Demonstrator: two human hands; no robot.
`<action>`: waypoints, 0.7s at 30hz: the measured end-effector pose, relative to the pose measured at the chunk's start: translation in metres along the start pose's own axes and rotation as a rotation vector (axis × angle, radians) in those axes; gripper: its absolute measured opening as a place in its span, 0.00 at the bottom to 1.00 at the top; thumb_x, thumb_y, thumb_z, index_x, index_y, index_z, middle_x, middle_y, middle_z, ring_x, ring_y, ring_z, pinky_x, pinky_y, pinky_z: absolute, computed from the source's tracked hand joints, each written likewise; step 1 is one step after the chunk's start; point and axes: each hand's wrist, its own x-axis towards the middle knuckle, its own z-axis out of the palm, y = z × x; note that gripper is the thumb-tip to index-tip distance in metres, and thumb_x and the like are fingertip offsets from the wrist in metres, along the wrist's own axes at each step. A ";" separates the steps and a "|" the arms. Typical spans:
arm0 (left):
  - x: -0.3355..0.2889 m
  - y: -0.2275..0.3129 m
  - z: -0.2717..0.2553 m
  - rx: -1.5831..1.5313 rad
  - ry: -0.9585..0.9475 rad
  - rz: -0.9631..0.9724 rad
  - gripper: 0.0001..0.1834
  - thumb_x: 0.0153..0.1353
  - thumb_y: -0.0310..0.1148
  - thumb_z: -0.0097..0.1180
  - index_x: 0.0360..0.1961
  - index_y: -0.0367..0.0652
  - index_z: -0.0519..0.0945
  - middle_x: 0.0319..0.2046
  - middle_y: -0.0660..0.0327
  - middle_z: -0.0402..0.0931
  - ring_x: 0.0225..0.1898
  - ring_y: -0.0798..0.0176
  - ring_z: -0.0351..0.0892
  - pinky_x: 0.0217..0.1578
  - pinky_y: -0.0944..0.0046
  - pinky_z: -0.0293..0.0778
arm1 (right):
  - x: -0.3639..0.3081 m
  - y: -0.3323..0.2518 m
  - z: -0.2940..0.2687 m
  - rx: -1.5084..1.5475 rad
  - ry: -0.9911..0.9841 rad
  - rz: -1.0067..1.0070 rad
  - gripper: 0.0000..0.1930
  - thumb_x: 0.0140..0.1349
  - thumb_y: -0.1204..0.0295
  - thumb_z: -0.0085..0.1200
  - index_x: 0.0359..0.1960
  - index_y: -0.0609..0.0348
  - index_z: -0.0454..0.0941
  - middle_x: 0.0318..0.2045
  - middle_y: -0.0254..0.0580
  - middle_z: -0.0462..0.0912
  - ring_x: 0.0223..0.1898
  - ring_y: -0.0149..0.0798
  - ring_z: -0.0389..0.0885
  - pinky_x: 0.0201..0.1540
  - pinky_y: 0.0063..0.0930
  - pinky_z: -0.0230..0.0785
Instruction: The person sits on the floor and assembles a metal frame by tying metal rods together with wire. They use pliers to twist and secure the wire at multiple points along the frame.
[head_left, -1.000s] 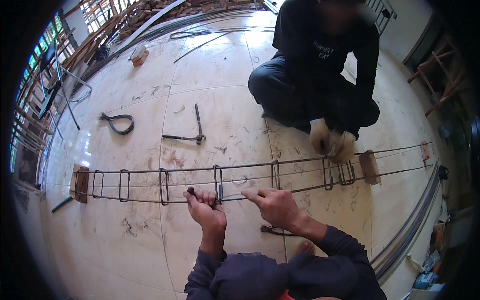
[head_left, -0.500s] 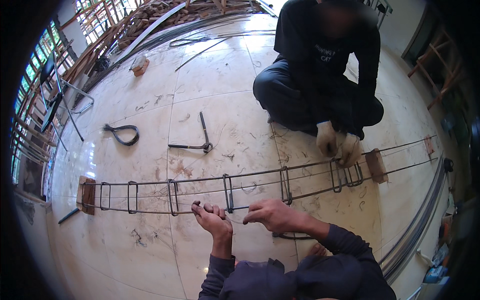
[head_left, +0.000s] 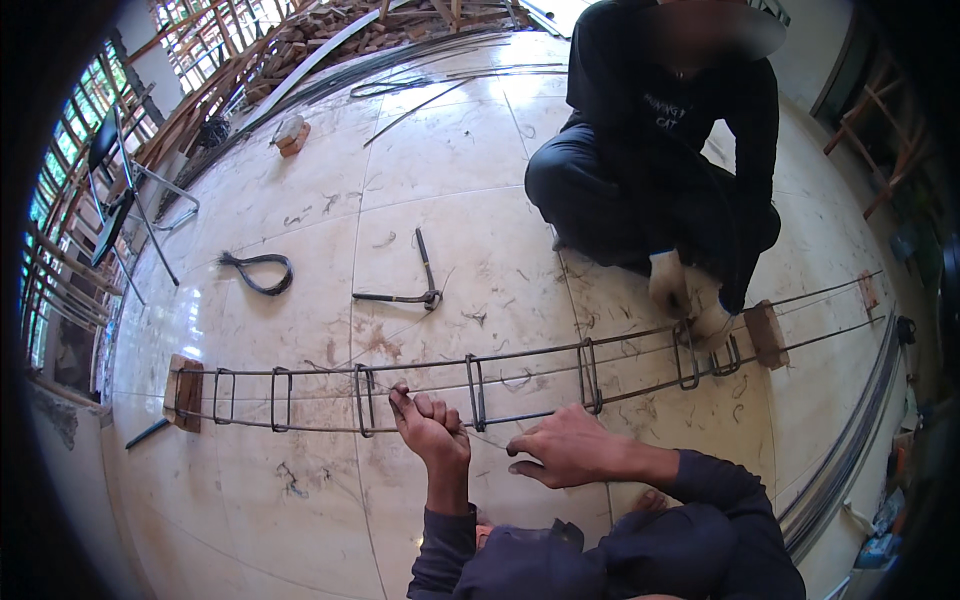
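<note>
A long reinforcing-bar cage with square stirrups lies across the floor in front of me. My left hand is closed in a fist at the near bar, between two stirrups, with a thin tie wire in its fingers. That wire runs right toward my right hand, whose thumb and forefinger are apart beside its end. Further right, a co-worker sits cross-legged beyond the cage, with gloved hands at the stirrups there. What those gloves hold is hidden.
Pincers and a looped bundle of tie wire lie beyond the cage. Blocks prop up its ends. A folding chair stands at left. Loose bars lie at right; scrap wood is piled at the back.
My right thumb has parted from the forefinger, which had been pinched together at the wire. My left fist still holds the wire. The whole view has shifted slightly.
</note>
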 end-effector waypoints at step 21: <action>0.036 0.036 -0.003 0.010 -0.037 0.067 0.12 0.73 0.44 0.39 0.41 0.49 0.69 0.14 0.72 0.54 0.12 0.77 0.50 0.10 0.73 0.48 | 0.099 -0.034 -0.079 -0.347 0.655 -0.399 0.18 0.45 0.79 0.52 0.39 0.47 0.83 0.18 0.31 0.71 0.19 0.34 0.75 0.20 0.30 0.68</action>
